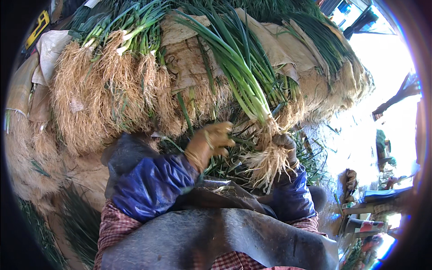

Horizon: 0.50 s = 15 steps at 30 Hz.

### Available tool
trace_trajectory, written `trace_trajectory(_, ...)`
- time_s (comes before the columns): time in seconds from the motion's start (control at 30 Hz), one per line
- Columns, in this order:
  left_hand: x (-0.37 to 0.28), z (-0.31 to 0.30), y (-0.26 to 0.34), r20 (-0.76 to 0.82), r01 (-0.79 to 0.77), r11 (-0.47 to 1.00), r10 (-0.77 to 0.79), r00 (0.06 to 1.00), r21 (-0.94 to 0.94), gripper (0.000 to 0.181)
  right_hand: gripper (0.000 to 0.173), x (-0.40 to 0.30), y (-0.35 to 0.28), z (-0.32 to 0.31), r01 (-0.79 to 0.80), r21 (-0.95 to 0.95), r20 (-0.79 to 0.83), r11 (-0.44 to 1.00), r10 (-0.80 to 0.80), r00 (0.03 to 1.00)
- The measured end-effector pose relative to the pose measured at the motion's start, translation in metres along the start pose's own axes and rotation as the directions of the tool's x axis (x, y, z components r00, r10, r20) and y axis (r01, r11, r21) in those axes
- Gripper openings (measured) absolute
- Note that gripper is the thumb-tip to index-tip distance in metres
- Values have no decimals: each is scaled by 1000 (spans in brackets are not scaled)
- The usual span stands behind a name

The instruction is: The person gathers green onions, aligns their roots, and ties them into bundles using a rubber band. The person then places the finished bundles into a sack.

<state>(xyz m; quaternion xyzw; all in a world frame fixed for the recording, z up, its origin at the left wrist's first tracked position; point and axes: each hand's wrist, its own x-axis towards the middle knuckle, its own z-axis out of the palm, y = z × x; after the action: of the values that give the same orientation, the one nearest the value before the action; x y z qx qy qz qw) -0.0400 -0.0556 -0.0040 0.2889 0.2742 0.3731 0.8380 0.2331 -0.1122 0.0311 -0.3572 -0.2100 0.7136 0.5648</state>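
Note:
My right hand (285, 145) grips a bunch of green onions (248, 91) near the base, just above its pale, stringy roots (268, 165). The bunch leans up and to the left, its long green leaves reaching over the pile behind. My left hand (211, 143), gloved and blurred by motion, is raised to the left of the roots, apart from the bunch. Its fingers are spread and nothing shows in them. Below both hands lie loose leaf scraps (233, 158). A dark apron (216, 236) covers my lap.
Rooted green onions (98, 87) are heaped at the left, roots hanging towards me. Sacking (189, 60) lies among the stacks, and more bundles (320, 47) stand at the right. A wet, bright floor (341, 145) extends rightwards. A person (369, 244) is at the lower right.

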Motion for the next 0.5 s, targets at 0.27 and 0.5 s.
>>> trace_trajectory(0.27,34,-21,19,-12,-233,963,237,971,132,50,64,-16,-3,-24,-16,-185,73,983,30,997)
trace_trajectory(0.5,47,58,10,385,3,954,118,915,-299,49,81,-20,-5,23,-15,-430,31,903,31,999)
